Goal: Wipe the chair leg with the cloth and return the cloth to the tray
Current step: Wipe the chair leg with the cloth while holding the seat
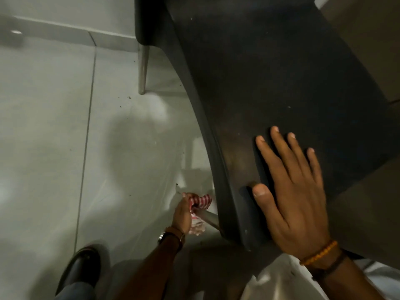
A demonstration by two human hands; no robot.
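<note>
chair seat [281, 72]: matt dark plastic | chair leg [143, 68]: brushed metal | cloth [200, 201]: striped fabric | floor [54, 126]: glossy tile

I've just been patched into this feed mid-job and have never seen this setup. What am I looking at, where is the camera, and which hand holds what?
There is no machine here: a person works with bare hands, and the single picture comes from a camera worn on their head, looking down. The left hand, with a watch at the wrist, grips a red-and-white striped cloth wrapped around the near metal chair leg, close to the tiled floor. The right hand, wearing a beaded bracelet, lies flat and empty on the dark chair seat, probably steadying it. A second chair leg stands farther away. The person's black shoe shows at bottom left. No tray is in view.
</note>
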